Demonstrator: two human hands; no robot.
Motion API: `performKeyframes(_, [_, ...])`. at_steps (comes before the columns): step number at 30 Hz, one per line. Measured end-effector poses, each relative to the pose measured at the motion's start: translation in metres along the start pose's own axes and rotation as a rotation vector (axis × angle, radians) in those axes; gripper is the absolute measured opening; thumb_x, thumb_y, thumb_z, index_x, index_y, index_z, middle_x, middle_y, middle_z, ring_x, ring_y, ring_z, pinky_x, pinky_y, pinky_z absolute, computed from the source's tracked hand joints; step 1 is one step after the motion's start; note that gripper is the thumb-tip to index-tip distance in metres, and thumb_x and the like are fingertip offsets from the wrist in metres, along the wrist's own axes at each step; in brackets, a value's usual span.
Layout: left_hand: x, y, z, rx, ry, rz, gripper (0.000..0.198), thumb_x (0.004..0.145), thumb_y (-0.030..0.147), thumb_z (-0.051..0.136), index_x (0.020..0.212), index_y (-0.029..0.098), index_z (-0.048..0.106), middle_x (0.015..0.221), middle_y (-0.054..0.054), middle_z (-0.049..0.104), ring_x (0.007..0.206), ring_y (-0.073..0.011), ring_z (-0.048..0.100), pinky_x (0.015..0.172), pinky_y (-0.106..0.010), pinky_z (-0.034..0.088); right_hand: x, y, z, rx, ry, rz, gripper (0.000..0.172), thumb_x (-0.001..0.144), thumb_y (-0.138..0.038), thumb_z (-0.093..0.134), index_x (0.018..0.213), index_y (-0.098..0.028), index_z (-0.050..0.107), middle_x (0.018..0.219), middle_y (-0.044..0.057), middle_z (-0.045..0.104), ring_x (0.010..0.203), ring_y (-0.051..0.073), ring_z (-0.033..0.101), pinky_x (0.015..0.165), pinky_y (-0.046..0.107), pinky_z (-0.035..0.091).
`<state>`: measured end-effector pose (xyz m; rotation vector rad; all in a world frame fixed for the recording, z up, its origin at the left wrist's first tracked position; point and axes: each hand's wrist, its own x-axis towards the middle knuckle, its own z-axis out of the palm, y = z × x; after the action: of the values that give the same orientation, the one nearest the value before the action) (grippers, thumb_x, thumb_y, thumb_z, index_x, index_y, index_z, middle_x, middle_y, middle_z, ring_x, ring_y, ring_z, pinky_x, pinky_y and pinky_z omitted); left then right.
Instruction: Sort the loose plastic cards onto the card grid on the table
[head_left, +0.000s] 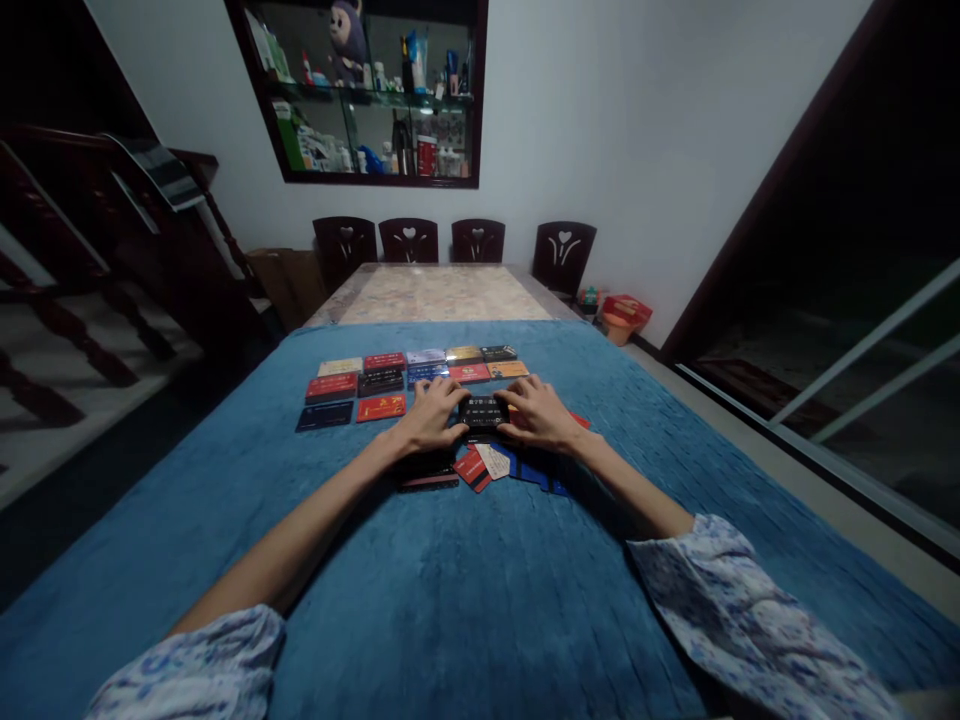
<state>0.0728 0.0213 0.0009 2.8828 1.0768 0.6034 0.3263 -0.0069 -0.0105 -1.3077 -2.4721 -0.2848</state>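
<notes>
Between my two hands is a black card (484, 412) with pale lettering, perhaps the top of a small stack. My left hand (431, 415) grips its left edge with thumb and fingers. Its right edge is held by my right hand (541, 412) in the same way. Just below lie loose cards, among them a red card (472, 468), a cream card (493, 461) and blue cards (529, 468). Under my left wrist sits a dark stack of cards (429, 472), partly covered. Orange-red cards show beside my right hand, mostly hidden by it.
Rows of stacked cards, including a dark blue card (325, 416) and an orange-red card (381, 407), lie beyond my hands to the left. A blue cloth (465, 600) covers the near table; a marble-patterned tabletop (450, 293) continues behind it. Several dark chairs (564, 255) stand at the far end.
</notes>
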Motion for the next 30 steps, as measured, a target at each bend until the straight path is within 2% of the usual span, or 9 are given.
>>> performKeyframes(11, [-0.011,-0.015,-0.013,0.029,0.019,-0.024,0.047,0.08,0.028,0.064,0.126,0.018,0.06,0.12,-0.014,0.058,0.113,-0.0328,0.048,0.102,-0.058,0.03,0.029,-0.007,0.008,-0.046,-0.011,-0.032,0.054,0.087,-0.05,0.065,0.132,-0.022,0.06,0.122,0.016,0.061,0.108,0.031,0.046,0.082,0.041,0.039])
performKeyframes(14, [-0.015,-0.02,-0.016,0.048,0.016,-0.053,0.047,0.079,0.028,0.065,0.125,0.016,0.06,0.121,-0.015,0.058,0.114,-0.0334,0.048,0.102,-0.058,0.03,0.039,-0.009,0.01,-0.037,-0.047,-0.056,0.055,0.086,-0.05,0.065,0.132,-0.021,0.06,0.124,0.016,0.06,0.11,0.032,0.046,0.084,0.042,0.04])
performKeyframes(18, [-0.022,-0.03,-0.02,0.074,0.021,-0.076,0.046,0.081,0.029,0.063,0.124,0.017,0.06,0.121,-0.014,0.058,0.114,-0.0326,0.048,0.102,-0.056,0.03,0.052,-0.015,0.007,-0.007,-0.073,-0.094,0.054,0.087,-0.05,0.064,0.133,-0.023,0.06,0.124,0.015,0.06,0.112,0.032,0.045,0.084,0.042,0.04])
performKeyframes(22, [-0.028,-0.04,-0.025,0.096,0.034,-0.088,0.045,0.082,0.032,0.061,0.125,0.019,0.06,0.119,-0.013,0.058,0.112,-0.0315,0.048,0.101,-0.056,0.03,0.067,-0.025,0.003,-0.012,-0.11,-0.089,0.057,0.087,-0.048,0.066,0.136,-0.021,0.058,0.124,0.016,0.06,0.112,0.033,0.044,0.085,0.044,0.041])
performKeyframes(30, [-0.037,-0.058,-0.039,0.119,0.023,-0.17,0.045,0.08,0.029,0.061,0.123,0.019,0.06,0.123,-0.013,0.058,0.117,-0.0334,0.047,0.102,-0.057,0.031,0.097,-0.041,-0.005,-0.023,-0.206,-0.096,0.051,0.09,-0.045,0.061,0.135,-0.021,0.058,0.132,0.018,0.056,0.12,0.035,0.04,0.086,0.045,0.041])
